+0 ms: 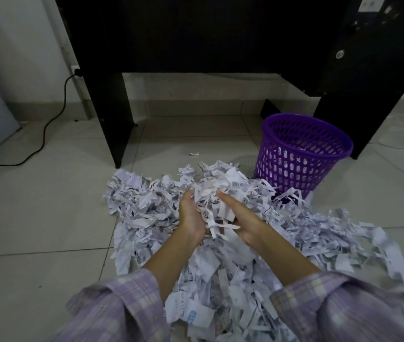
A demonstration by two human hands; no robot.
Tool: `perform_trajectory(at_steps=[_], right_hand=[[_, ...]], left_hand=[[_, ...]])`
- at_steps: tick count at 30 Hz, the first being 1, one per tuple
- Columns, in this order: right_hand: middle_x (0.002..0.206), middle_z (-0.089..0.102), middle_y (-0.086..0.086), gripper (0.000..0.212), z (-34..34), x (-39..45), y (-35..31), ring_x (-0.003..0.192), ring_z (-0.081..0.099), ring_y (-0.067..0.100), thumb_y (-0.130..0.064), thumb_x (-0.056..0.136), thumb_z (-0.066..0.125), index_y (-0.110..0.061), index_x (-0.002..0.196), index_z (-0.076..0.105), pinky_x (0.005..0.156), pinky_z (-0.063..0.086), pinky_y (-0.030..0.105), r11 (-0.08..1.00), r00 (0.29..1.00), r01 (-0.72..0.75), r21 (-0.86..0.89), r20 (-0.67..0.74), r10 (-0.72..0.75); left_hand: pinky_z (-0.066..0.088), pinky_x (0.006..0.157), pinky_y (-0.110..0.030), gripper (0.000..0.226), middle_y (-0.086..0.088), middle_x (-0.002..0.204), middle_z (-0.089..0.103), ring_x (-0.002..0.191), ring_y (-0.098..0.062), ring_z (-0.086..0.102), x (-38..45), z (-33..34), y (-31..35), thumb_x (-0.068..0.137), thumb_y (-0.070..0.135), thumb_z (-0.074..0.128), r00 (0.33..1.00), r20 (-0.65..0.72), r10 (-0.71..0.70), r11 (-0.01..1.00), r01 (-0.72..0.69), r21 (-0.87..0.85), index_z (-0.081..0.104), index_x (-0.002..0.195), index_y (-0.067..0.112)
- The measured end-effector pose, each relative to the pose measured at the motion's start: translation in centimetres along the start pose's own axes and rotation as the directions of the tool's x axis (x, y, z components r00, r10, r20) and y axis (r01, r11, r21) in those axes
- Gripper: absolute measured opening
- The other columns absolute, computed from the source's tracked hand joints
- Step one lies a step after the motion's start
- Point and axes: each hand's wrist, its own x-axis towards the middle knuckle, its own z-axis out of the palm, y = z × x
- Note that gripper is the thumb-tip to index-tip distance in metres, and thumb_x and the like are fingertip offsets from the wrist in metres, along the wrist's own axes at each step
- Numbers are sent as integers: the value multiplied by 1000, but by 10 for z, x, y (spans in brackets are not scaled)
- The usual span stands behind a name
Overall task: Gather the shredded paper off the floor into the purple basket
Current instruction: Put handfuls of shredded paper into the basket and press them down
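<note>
Most of the job is still ahead, judging by the floor (48, 218): a broad heap of shredded paper (282, 243) spreads across the tiles from near the dark desk leg (114, 114) back toward the person's plaid sleeves (127, 299), and some strips lie right against the foot of the purple basket (302, 154). The basket stands upright to the right of the heap, beside the desk's other support; through its lattice a few pale scraps show inside, so it seems only lightly filled, though its bottom cannot be seen clearly. Both hands are busy with one load: the left hand (191, 215) and the right hand (242, 218) face each other, palms inward and fingers curled, cupping a loose bundle of strips (210, 201) between them just above the pile. That handful has not yet reached the basket, and one stray scrap (194, 153) lies apart on the tiles toward the desk.
</note>
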Motion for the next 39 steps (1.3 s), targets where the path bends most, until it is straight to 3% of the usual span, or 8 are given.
perform_trajectory(at_steps=[4,9,13,19,22,26,32,39], right_hand=[[134,51,-8,50,1,-4,-4,120,51,14,-43,92,58,-21,136,50,88,47,25,999,998,-7,-52,57,10],[129,56,17,22,-5,-1,-11,118,58,35,-17,94,57,-16,115,64,90,50,39,997,999,-44,-60,20,45],[99,68,25,25,-10,3,-16,59,69,26,3,88,56,-4,108,68,54,57,34,997,997,-76,-12,-2,76],[124,60,5,53,-23,-6,-31,109,55,16,-19,75,79,-6,123,59,87,46,28,986,1000,-9,-166,-30,4],[126,59,5,64,-29,-8,-36,106,54,14,-12,73,80,-3,129,52,79,46,24,993,999,14,-119,-32,-18],[126,63,3,118,-36,2,-32,117,58,22,-24,32,95,-13,138,45,104,43,47,989,992,92,-114,-78,-102],[97,75,7,53,-39,-12,-31,97,69,28,5,55,80,-8,106,69,95,52,48,953,966,225,-205,-77,-245],[100,73,14,56,-51,-25,-32,98,69,30,-5,56,84,-3,109,68,95,51,51,911,971,237,-336,70,-227]], left_hand=[[51,70,-33,43,-14,101,70,86,-29,66,-3,-8,0,101,32,34,999,-54,-4,977,15,212,63,115,4],[30,88,-25,39,-2,131,49,126,-25,45,3,-19,4,103,26,37,996,-12,88,831,-67,553,46,137,9],[38,80,-27,37,2,115,52,95,-17,50,7,-20,4,102,31,37,999,-1,47,771,-36,635,47,133,13],[53,52,-26,34,-8,104,62,69,-19,60,11,-16,8,98,16,50,997,49,58,817,-76,571,50,131,9],[53,53,-26,25,-8,89,61,65,-21,57,10,-7,8,96,9,50,995,57,83,863,-101,494,56,120,4],[55,59,-36,27,-8,86,62,71,-24,61,1,15,12,96,36,49,997,72,-7,955,-15,298,59,105,13],[47,97,-50,43,-11,106,67,99,-29,63,3,40,8,84,51,61,985,152,-80,898,5,440,62,114,20],[54,54,-28,28,-7,80,63,67,-18,61,10,49,-9,84,27,69,997,45,-68,896,41,441,61,102,7]])
